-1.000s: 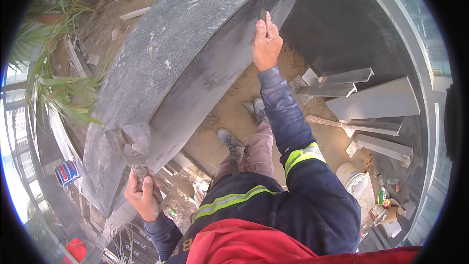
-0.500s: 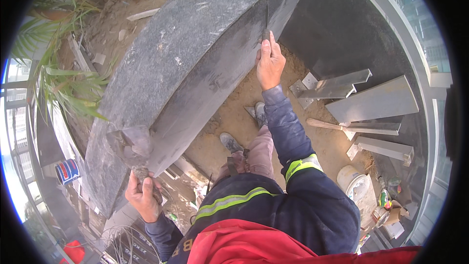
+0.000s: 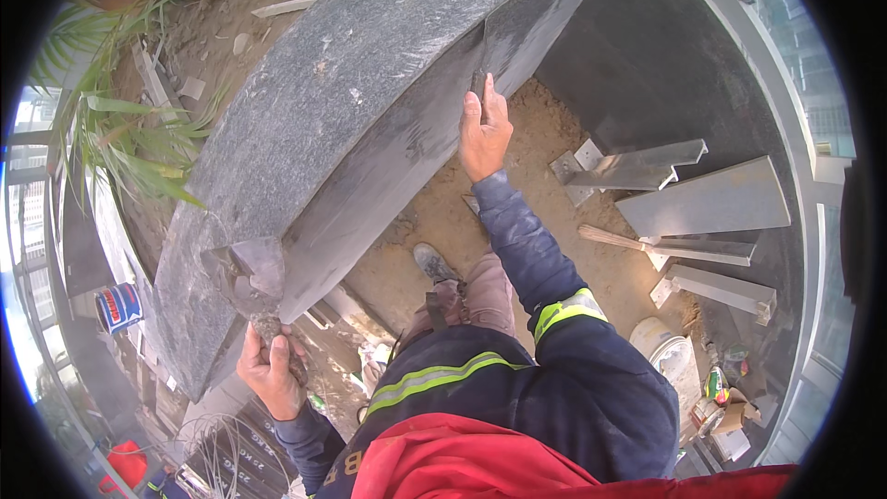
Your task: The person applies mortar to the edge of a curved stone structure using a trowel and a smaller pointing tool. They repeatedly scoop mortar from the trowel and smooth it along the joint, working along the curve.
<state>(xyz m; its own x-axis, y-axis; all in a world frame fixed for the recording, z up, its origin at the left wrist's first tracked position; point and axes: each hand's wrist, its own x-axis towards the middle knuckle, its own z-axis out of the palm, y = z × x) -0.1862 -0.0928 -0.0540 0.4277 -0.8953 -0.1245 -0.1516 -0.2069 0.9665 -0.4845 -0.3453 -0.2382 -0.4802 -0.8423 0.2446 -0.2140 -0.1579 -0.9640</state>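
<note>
Slab: curved grey stone slab (image 3: 370, 102) runs across in front of me, above sandy ground (image 3: 517, 185).
Left hand (image 3: 270, 371): my fist closed on trowel (image 3: 248, 275), blade against slab's lower end.
Right hand (image 3: 483, 134): fingers pinching small dark tool (image 3: 479, 83) at slab's vertical joint.
Nearby: metal brackets (image 3: 637, 166) lie right.

sandy floor (image 3: 434, 222) | grey slabs (image 3: 711, 208) (stacked) — plants (image 3: 120, 139) | daylight

Right of the stone slab (image 3: 342, 120) lie metal brackets (image 3: 684, 194) on the sand (image 3: 443, 222); plants (image 3: 120, 129) stand left of the slab; a bucket (image 3: 667, 351) sits below the brackets.
</note>
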